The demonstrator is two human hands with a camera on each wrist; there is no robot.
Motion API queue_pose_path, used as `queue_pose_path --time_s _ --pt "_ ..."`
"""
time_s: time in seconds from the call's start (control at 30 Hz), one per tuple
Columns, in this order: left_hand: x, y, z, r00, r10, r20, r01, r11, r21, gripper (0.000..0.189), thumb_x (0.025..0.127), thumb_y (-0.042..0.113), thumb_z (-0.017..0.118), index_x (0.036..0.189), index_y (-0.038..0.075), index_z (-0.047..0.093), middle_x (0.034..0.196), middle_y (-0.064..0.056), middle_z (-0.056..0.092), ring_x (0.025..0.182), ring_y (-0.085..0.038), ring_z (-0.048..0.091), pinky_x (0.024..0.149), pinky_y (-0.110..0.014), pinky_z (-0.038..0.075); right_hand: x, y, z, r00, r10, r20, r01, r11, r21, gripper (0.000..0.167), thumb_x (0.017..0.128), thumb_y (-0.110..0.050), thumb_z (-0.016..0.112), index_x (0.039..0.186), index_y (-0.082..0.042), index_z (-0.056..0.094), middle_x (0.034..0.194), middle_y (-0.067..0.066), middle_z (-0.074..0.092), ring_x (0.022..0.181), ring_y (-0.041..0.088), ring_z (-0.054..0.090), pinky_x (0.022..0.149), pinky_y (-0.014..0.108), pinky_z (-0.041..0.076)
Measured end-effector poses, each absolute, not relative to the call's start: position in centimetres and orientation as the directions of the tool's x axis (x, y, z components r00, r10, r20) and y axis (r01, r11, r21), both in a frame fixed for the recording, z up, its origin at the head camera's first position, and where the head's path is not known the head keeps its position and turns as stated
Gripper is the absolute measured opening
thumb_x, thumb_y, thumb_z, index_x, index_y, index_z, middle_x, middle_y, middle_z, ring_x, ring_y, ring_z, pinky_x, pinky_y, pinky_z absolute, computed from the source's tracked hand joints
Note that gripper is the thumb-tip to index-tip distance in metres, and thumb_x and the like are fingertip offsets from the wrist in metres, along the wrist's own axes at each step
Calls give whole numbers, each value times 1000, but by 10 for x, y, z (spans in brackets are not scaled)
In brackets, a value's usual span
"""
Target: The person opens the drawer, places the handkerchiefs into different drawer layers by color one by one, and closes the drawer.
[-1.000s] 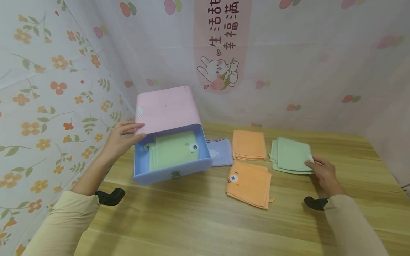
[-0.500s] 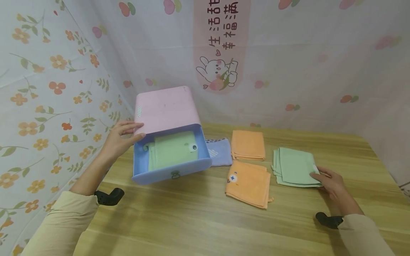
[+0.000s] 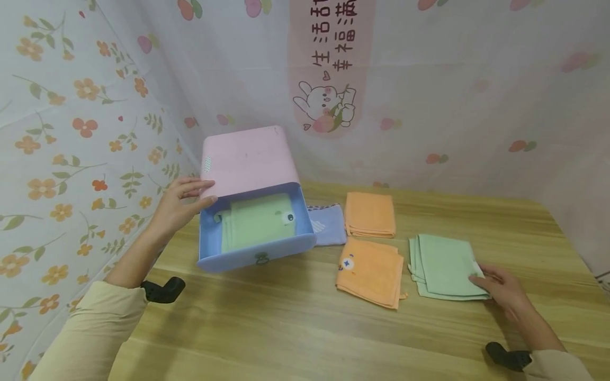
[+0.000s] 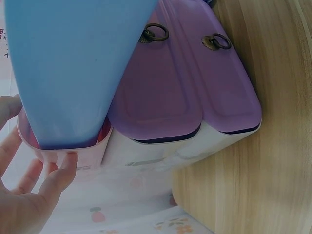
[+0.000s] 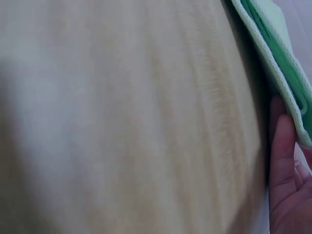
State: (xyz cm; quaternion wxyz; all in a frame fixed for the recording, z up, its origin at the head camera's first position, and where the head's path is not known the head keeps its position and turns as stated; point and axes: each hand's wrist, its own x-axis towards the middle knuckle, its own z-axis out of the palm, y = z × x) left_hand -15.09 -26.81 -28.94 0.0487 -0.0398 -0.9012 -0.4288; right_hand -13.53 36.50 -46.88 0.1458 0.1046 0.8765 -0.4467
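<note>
My left hand rests on the left edge of the pink top of a small drawer cabinet, fingers extended and thumb near the front edge. The cabinet's blue top drawer is pulled out and holds a folded green towel with an eye design. At the right, my right hand pinches the near right edge of another folded green towel, thumb on top and fingers underneath. In the right wrist view, fingers lie beneath that towel's layered edge.
Two folded orange towels lie mid-table, one nearer with a printed face. A blue-purple towel sits partly behind the drawer. The left wrist view shows purple lower drawers with ring pulls. Patterned cloth hangs behind and at left.
My right hand has moved toward me and slightly right, bringing the green towel with it, away from the orange ones. The left hand and the drawer cabinet have stayed in place.
</note>
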Motion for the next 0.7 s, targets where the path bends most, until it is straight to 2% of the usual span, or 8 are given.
queue_pose_path --time_s 0.13,0.2,0.23,0.3,0.37,0.43,0.6,0.7 --pt "-152 -268 -290 -992 28 123 113 630 768 50 85 30 59 126 3 49 131 -16 28 113 -38 35 84 -45 39 -127 366 -471 -941 51 -334 293 614 -733 80 84 -44 55 133 11 23 126 33 34 95 18 47 64 21 42" --pt "-152 -268 -290 -992 25 123 111 633 766 49 85 30 59 125 3 49 131 -16 29 113 -38 35 83 -45 40 -124 367 -472 -941 54 -334 295 616 -731 79 83 -44 57 133 9 26 119 27 45 86 5 47 64 22 43" --pt "-152 -268 -290 -992 25 123 112 632 767 49 85 30 59 125 3 49 131 -16 29 113 -38 35 83 -44 40 -122 367 -472 -941 50 -334 293 615 -732 78 84 -43 57 132 9 27 116 25 47 85 4 47 64 23 43" --pt "-152 -268 -290 -992 23 123 109 636 764 49 85 31 59 125 3 49 131 -16 29 113 -38 36 83 -44 40 -117 367 -471 -933 48 -357 310 614 -726 78 84 -43 56 132 10 25 117 27 47 94 18 50 65 25 42" --pt "-152 -268 -290 -992 23 124 111 638 762 49 85 31 59 125 3 49 130 -16 29 113 -37 36 83 -43 40 -112 368 -469 -927 34 -374 313 621 -718 76 85 -42 55 132 11 25 117 28 46 96 23 51 69 29 44" --pt "-153 -268 -291 -992 24 126 112 638 762 49 85 31 59 125 3 50 130 -16 30 112 -37 36 82 -43 40 -108 369 -468 -911 19 -413 334 623 -708 78 86 -43 53 132 12 21 123 34 39 106 38 43 75 37 43" --pt "-153 -269 -291 -992 20 125 109 631 768 50 85 31 59 125 3 50 131 -16 28 113 -37 36 83 -43 40 -104 373 -466 -878 -5 -479 372 624 -688 82 86 -46 52 135 9 17 124 29 42 104 28 45 81 43 39" --pt "-153 -269 -292 -992 16 122 105 629 771 50 85 31 60 125 3 50 132 -17 28 113 -37 36 83 -44 40 -106 374 -464 -856 -12 -516 399 619 -676 84 86 -50 48 136 9 14 131 33 29 111 39 37 82 46 38"
